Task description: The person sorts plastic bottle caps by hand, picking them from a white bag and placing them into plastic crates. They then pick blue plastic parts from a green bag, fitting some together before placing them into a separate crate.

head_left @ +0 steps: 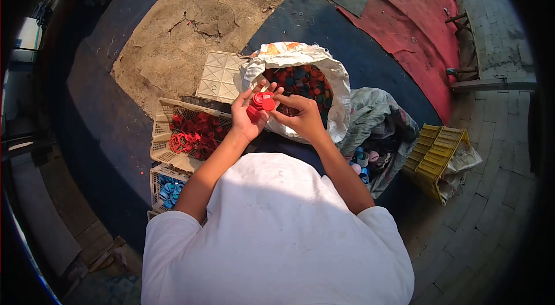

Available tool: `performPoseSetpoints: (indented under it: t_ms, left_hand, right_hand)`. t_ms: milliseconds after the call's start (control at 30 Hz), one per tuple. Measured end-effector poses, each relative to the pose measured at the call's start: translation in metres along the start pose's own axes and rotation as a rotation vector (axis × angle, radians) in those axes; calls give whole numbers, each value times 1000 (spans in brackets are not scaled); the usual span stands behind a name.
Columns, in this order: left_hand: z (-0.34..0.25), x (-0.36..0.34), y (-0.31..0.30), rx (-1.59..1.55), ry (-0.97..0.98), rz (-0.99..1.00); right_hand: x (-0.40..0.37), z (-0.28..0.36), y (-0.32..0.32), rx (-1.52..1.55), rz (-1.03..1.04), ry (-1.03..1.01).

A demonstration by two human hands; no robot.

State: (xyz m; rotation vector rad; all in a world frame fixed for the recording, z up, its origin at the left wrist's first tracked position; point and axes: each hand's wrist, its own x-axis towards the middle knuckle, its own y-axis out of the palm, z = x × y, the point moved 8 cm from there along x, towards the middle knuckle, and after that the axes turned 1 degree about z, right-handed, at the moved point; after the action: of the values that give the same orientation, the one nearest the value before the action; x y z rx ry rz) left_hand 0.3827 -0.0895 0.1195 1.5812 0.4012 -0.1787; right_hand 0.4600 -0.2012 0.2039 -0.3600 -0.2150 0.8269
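Now the left hand is cupping red caps, the right hand pinching them; loosely stacked, they're risking slipping into the sack just beyond.

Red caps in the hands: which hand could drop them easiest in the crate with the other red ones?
Left, probably. The left hand cups the red caps and is next to the crate on that side. The right hand only pinches them, by the sack, farther away.
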Motion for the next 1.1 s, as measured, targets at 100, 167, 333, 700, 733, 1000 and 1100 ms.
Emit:
performPoseSetpoints:
  t_ms: [100, 167, 333, 700, 733, 1000, 1100]
  left_hand:
    - [4, 1, 5, -14, 7, 21]
    - [3, 1, 5, -15, 20, 23]
    - [-3, 2, 6, -3, 81, 31]
    - [-7, -10, 68, 594, 448, 77]
    - [-9, -12, 69, 605, 482, 72]
    - [-18, -38, 71, 525, 683, -3]
    - [-27, -49, 44, 500, 763, -81]
  right_hand:
    - [0, 14, 12, -165, 24, -207]
    - [0, 24, 11, -187, 23, -205]
    - [7, 0, -1, -14, -232, -108]
    - [39, -14, 57, 1275, -395, 236]
    - [39, -11, 57, 1301, -390, 210]
    - [32, -4, 71, 1388, -254, 255]
    - [24, -1, 86, 1401, -202, 295]
